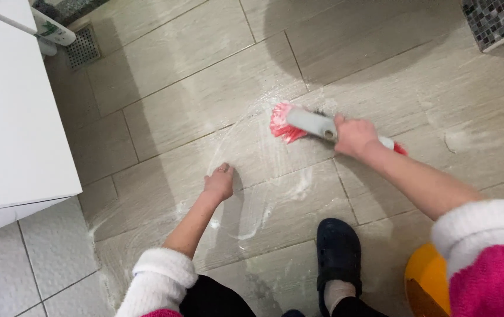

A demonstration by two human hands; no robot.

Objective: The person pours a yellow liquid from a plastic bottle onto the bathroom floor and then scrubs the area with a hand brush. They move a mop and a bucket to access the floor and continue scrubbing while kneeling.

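My right hand (354,135) grips the grey handle of a scrubbing brush (306,122) with red bristles, pressed against the wet, soapy floor tiles (205,100). My left hand (220,182) rests flat on the floor to the brush's lower left, fingers bent down, with a ring on one finger. Both arms wear white and pink fluffy sleeves. White foam streaks curve across the tiles between the two hands.
A white cabinet (11,117) stands at the left. A metal floor drain (82,47) lies at the top left. A mosaic-tiled edge (495,20) is at the top right. My dark clog (338,253) is planted below the brush, next to a yellow bucket (428,282).
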